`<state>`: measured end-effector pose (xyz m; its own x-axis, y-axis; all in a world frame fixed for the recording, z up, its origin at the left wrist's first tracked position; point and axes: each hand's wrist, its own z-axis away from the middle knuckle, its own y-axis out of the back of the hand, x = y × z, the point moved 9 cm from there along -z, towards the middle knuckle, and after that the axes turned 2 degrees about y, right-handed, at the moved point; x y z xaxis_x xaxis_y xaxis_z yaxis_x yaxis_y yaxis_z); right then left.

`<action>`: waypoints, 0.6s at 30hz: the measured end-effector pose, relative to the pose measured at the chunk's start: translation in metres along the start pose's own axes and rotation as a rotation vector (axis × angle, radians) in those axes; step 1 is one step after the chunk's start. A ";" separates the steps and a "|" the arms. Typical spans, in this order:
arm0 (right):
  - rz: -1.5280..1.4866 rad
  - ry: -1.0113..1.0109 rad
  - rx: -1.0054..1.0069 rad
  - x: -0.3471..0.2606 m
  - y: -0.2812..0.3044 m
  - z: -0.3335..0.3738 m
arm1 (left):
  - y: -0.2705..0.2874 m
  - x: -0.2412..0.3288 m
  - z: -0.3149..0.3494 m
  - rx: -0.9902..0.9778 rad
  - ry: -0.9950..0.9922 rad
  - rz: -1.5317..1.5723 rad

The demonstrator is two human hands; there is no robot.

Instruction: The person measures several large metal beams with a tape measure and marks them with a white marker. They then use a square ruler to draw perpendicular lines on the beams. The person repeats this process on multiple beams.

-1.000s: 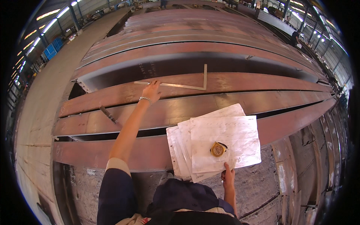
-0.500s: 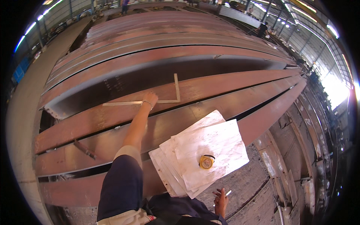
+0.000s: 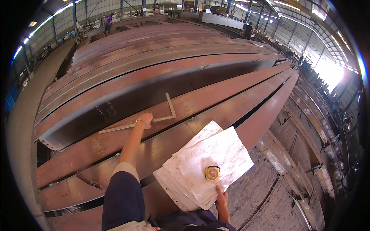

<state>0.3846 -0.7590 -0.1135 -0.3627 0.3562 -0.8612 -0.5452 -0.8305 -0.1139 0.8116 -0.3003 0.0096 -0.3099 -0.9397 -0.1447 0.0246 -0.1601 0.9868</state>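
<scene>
My left hand (image 3: 144, 120) is closed on the long arm of an L-shaped steel square (image 3: 170, 104), which lies across a reddish-brown steel beam (image 3: 96, 144). One leg of the square points away from me. Lower down, a stack of smudged white paper sheets (image 3: 235, 148) rests in front of my body. On top of the sheets sits a yellow tape measure (image 3: 212, 173). My right hand (image 3: 221, 201) pinches the sheets' near edge, thumb on top and the other fingers mostly hidden below.
A dark-webbed beam (image 3: 154, 90) stands just beyond the square, with several more beams behind it. Narrow dark gaps run between the near beams. A short rusty bar (image 3: 88, 179) lies at left. Two people, one in purple (image 3: 108, 24) and one in black (image 3: 248, 30), stand far off.
My right hand has moved up to the paper edge; the white stick it held no longer shows. The view has tilted up, and my left hand stays on the square.
</scene>
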 end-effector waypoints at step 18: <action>0.330 0.762 0.513 -0.138 0.114 -0.025 | 0.237 -0.070 0.219 0.985 0.419 1.469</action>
<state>0.3914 -0.9133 -0.0199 -0.0687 -0.3828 -0.9213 -0.8324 -0.4870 0.2645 0.6310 -0.2063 0.2698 -0.3199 -0.1668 0.9326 -0.5295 0.8478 -0.0300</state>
